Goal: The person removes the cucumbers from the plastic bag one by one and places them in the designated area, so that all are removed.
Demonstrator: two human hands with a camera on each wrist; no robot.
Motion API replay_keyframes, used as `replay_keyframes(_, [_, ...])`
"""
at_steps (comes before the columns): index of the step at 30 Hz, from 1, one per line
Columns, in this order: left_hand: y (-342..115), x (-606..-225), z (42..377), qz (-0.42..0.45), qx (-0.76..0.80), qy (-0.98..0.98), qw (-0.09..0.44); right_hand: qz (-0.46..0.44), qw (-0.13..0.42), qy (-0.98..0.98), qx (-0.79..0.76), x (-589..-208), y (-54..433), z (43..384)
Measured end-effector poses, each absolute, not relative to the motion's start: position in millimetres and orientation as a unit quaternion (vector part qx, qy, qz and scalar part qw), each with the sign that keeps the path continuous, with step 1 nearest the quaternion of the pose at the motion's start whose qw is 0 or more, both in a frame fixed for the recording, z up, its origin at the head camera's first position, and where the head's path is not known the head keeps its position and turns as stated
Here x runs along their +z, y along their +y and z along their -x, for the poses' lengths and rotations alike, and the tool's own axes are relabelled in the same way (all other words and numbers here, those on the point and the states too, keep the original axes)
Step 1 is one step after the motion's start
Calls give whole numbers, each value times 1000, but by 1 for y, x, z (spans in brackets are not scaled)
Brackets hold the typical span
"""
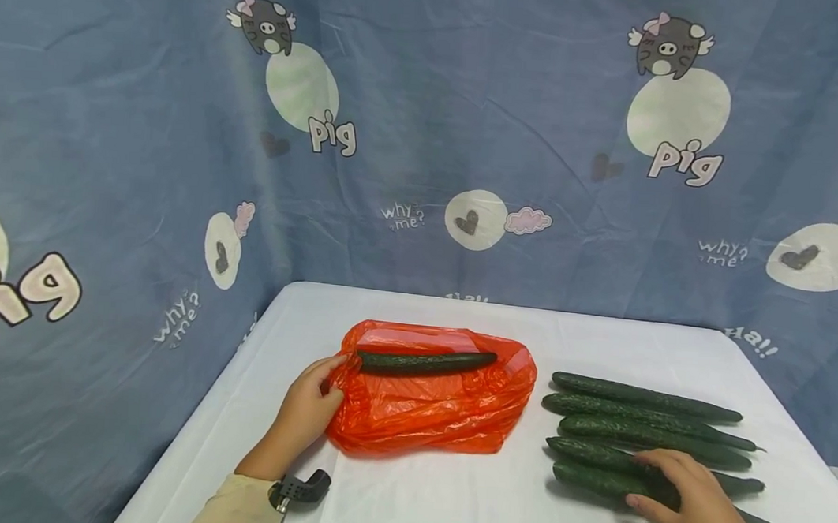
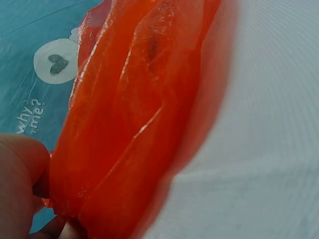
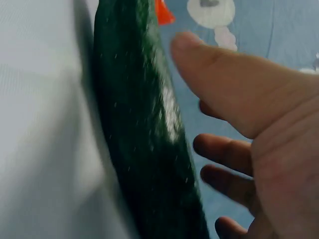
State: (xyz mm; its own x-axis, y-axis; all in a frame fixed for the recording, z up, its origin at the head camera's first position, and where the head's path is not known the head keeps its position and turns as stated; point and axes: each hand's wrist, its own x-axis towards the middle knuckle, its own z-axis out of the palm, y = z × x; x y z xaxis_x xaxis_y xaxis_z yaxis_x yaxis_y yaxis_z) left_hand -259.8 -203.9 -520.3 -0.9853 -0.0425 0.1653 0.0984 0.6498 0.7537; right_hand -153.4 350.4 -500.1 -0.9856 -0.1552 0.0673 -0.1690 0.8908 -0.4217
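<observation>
A red plastic bag (image 1: 424, 432) lies spread with its mouth open, and one cucumber (image 1: 428, 363) rests in it. At the bag's left edge, my left hand (image 1: 308, 406) pinches the plastic between thumb and fingers; the left wrist view shows the folds of the bag (image 2: 124, 124) rising from that grip. Over on the right, several dark green cucumbers (image 1: 654, 440) lie side by side. My right hand (image 1: 698, 505) is over the nearest ones, thumb and fingers spread apart. In the right wrist view a cucumber (image 3: 144, 119) lies beside the thumb and relaxed fingers.
The white-covered table (image 1: 449, 508) carries everything. A blue curtain (image 1: 425, 135) with pig prints hangs behind it and along the left side. A black band (image 1: 300, 488) sits on my left wrist over the sleeve cuff.
</observation>
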Motion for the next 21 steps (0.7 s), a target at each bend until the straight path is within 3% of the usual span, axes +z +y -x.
replay_keyframes(8, [-203, -517, 261, 13, -419, -904, 82, -74, -3, -969, 235, -474, 329, 160])
replay_keyframes(21, [-203, -521, 260, 18, -421, -903, 90, -153, 22, -959, 240, -448, 298, 184])
